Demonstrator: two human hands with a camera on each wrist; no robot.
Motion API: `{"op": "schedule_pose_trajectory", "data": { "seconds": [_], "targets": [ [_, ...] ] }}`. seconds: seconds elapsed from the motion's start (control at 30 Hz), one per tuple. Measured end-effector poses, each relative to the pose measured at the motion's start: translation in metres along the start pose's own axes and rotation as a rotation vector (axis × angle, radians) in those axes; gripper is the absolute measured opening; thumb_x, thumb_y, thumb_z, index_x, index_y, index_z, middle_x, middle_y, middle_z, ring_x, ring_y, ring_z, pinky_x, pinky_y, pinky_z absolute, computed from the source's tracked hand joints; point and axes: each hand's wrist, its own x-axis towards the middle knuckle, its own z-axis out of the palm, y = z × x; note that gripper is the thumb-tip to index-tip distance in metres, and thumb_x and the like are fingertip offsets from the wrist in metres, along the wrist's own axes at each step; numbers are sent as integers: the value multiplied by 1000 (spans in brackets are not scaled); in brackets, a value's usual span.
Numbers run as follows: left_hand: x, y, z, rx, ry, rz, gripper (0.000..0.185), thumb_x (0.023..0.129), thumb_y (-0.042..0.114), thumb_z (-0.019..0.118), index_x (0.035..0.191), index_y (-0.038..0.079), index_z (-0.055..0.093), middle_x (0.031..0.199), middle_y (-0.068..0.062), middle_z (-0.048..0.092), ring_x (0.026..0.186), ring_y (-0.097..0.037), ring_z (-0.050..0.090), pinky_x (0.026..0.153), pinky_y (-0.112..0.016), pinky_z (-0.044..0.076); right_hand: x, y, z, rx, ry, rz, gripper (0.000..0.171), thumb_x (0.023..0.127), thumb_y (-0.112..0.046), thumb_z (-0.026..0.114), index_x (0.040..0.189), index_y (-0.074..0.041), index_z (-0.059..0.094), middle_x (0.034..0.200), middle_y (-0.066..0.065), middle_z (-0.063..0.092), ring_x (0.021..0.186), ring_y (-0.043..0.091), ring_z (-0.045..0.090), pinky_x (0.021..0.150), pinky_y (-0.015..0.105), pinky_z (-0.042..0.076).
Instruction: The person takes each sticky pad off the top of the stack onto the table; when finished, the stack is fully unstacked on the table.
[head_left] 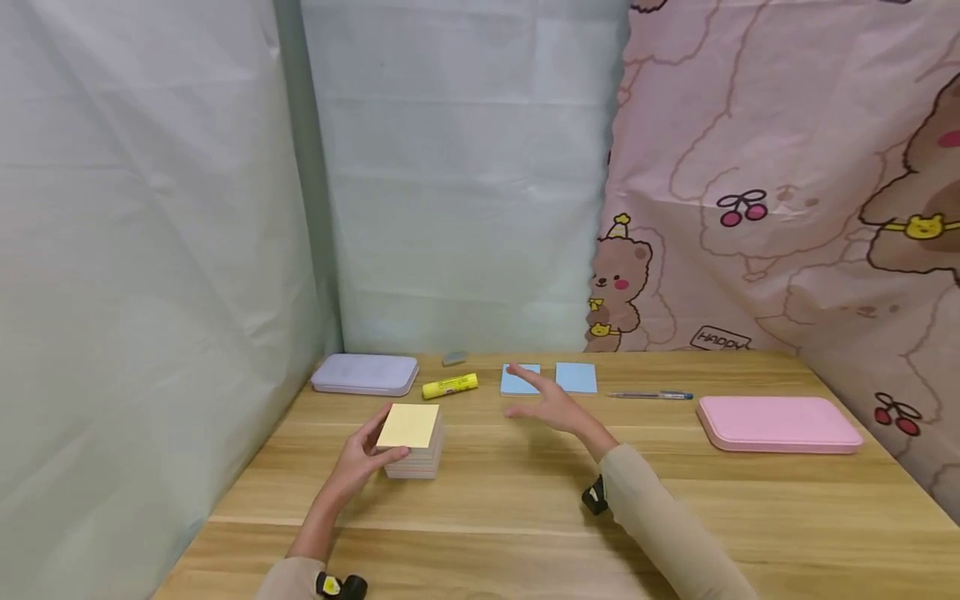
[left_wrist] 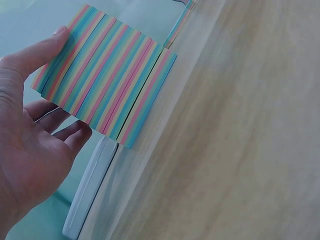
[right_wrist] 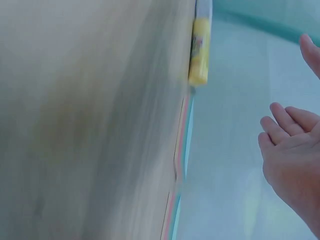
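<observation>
My left hand (head_left: 358,461) holds a tall stack of sticky note pads (head_left: 412,427) at its left side, with the thumb across the near side. The stack's top is pale yellow; in the left wrist view its side (left_wrist: 105,75) shows pink, yellow, green and blue stripes, and the fingers are partly behind it. My right hand (head_left: 551,406) reaches over the table with fingers extended and apart, holding nothing. From the head it overlaps the left of two blue-topped sticky pads (head_left: 513,386); the right blue pad (head_left: 576,378) lies beside it.
A yellow tube (head_left: 450,386) and a small grey-green block (head_left: 453,358) lie behind the stack. A lavender case (head_left: 365,374) is at back left. Rightward are a pen (head_left: 651,395) and a pink case (head_left: 780,424). Hanging sheets (head_left: 465,183) border the wooden table (head_left: 495,533).
</observation>
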Motion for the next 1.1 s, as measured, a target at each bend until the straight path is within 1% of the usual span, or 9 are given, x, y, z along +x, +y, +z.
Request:
{"op": "schedule_pose_trajectory", "data": {
  "seconds": [0.1,0.17,0.33,0.47,0.6,0.77,0.9,1.1],
  "targets": [
    [0,-1,-1,-4,3,5,86,85,5,72,153,-3,21,159,-24,23,146,-37,23,94,2,33,3,-7,18,34,-2,7,82,87,-26,73,155,-16,27,160,10,32,150,31,23,119,58,23],
    [0,-1,-2,-3,4,5,85,85,6,72,153,-3,21,159,-24,24,146,-37,23,94,2,32,6,-12,30,45,-4,0,82,87,-27,74,155,-14,28,159,11,34,149,32,24,119,58,24],
    [0,-1,-3,4,8,-10,86,86,8,73,153,-2,21,160,-24,23,148,-36,21,96,4,27,11,-23,58,61,-10,-2,79,87,-27,74,153,-13,32,159,9,34,149,32,27,119,56,26],
    [0,0,-3,7,9,-26,86,86,8,73,153,-3,21,159,-25,24,146,-37,23,96,3,29,15,-33,79,70,-3,2,80,86,-25,75,152,-12,33,158,7,37,147,31,30,119,53,28],
    [-1,1,-3,9,12,-33,85,86,8,72,153,-3,22,158,-25,27,144,-38,27,94,2,32,19,-40,96,52,-8,4,84,85,-30,76,153,-12,31,158,7,36,147,32,31,118,53,29],
    [0,2,-1,-4,3,-34,84,87,8,72,153,-1,22,159,-24,26,144,-38,29,94,-2,36,23,-47,109,31,-14,22,88,84,-35,76,155,-13,27,161,9,29,149,32,27,119,54,27],
    [1,1,-1,-1,-3,-29,84,87,8,71,153,-2,21,159,-25,24,145,-39,28,95,-3,36,26,-48,114,23,-23,48,92,83,-38,77,155,-12,26,161,12,27,149,33,27,119,54,28],
    [0,-2,1,1,-4,-13,83,87,7,71,153,-3,21,158,-25,28,144,-38,29,94,-2,35,30,-46,119,8,-39,70,95,82,-39,78,155,-12,25,162,13,26,148,33,27,118,53,30]
  ]
}}
